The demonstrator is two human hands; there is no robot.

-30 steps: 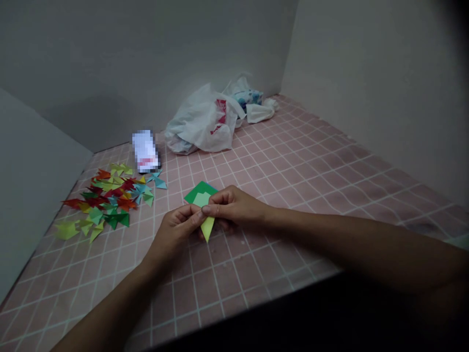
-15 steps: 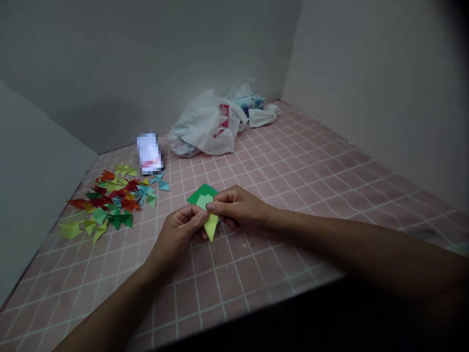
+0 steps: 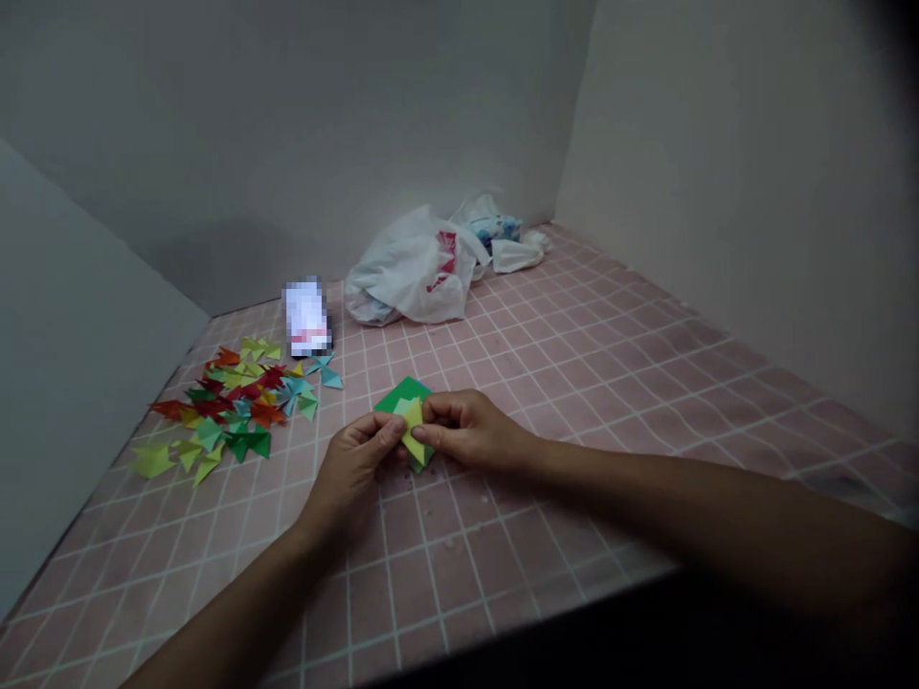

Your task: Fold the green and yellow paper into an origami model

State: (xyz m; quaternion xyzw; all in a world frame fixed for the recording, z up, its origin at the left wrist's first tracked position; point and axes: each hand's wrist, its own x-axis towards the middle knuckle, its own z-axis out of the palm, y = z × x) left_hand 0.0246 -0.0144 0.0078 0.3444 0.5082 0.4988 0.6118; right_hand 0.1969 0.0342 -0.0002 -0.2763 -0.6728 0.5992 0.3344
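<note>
A small folded piece of yellow paper (image 3: 414,435) is pinched between my two hands. On its left edge, the thumb and fingers of my left hand (image 3: 366,445) are closed. My right hand (image 3: 470,429) grips the right edge with thumb and bent forefinger. Pale green paper shows just behind the yellow piece. Beneath and beyond lies green square paper (image 3: 402,390) on the table, partly covered by the hands. Some of the folded paper is hidden by my fingers.
Several folded paper shapes (image 3: 240,442) in red, yellow, green and blue lie in a group at the left. A phone (image 3: 306,316) with a lit screen stands behind them. White plastic bags (image 3: 413,268) rest by the back wall. Pink checked cloth (image 3: 574,364) covers the table.
The yellow paper's lower point, which stuck down toward me, is now folded up between my fingers. The whole scene has shifted down and slightly right in view.
</note>
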